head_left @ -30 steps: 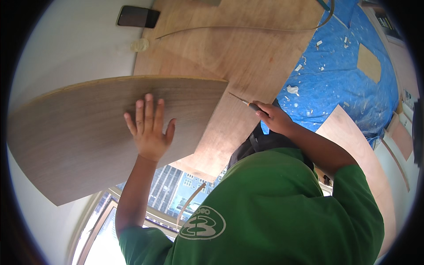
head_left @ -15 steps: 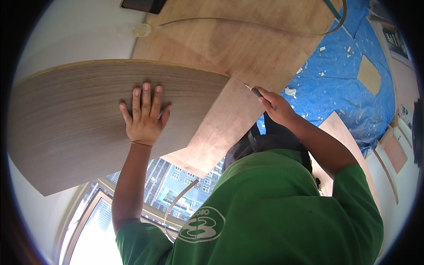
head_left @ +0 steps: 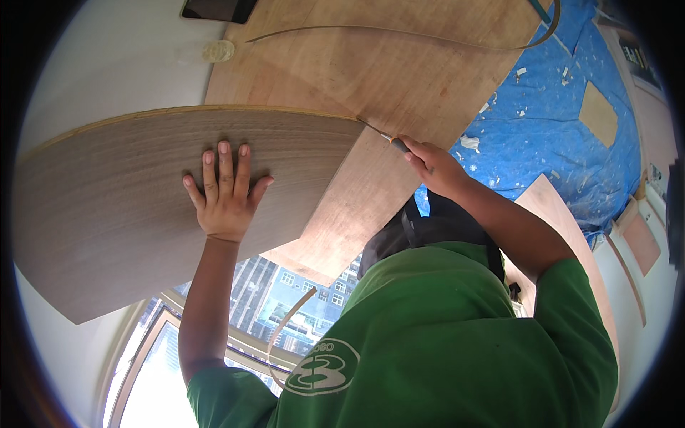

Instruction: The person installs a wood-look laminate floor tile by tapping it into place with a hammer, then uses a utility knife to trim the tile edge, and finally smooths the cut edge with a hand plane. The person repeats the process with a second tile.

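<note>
A grey-brown wood-grain panel (head_left: pixel 121 207) with a pale strip along its curved-looking far edge lies on the left. My left hand (head_left: pixel 225 192) rests flat on it, fingers spread. My right hand (head_left: pixel 432 164) is closed on a slim pointed tool (head_left: pixel 398 144) with a black and orange handle; its metal end reaches the panel's far right corner, at or very near the edge strip. Beneath is a larger light plywood sheet (head_left: pixel 428 71). A long thin band (head_left: pixel 399 32) curves across that sheet.
A phone (head_left: pixel 217 8) and a pale round roll (head_left: pixel 217 51) sit at the top left. A blue tarp (head_left: pixel 542 135) with scraps covers the right side, beside a leaning plywood piece (head_left: pixel 542 207). A glazed window (head_left: pixel 153 364) shows below the panel at lower left.
The tool in my right hand has moved up to the panel's corner. My left hand stays spread on the panel. The whole view has shifted slightly.
</note>
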The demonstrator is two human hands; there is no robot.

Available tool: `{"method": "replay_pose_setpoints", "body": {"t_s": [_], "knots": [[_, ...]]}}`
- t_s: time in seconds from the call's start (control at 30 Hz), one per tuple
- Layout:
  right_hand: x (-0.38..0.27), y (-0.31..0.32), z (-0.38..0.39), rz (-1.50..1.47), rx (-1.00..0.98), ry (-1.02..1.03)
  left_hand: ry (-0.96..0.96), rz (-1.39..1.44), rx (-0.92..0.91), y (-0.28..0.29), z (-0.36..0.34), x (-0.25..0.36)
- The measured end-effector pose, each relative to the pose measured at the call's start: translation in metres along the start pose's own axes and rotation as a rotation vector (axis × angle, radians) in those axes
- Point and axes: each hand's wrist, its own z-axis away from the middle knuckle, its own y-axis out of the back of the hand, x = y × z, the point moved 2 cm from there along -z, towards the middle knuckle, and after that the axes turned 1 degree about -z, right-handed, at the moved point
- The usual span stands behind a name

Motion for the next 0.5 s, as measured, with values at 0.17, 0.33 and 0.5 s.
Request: {"method": "replay_pose_setpoints", "body": {"t_s": [0.17,0.33,0.5], "knots": [[-0.002,0.002,-0.002,0.046,0.038,0.046,-0.039,0.105,-0.161,0.007,-0.009,0.025],[-0.003,0.002,-0.001,0.064,0.048,0.012,-0.124,0.11,-0.144,-0.012,-0.018,0.062],[-0.002,0.004,-0.002,0.056,0.007,-0.022,-0.103,0.106,-0.097,-0.026,-0.019,0.068]]}}
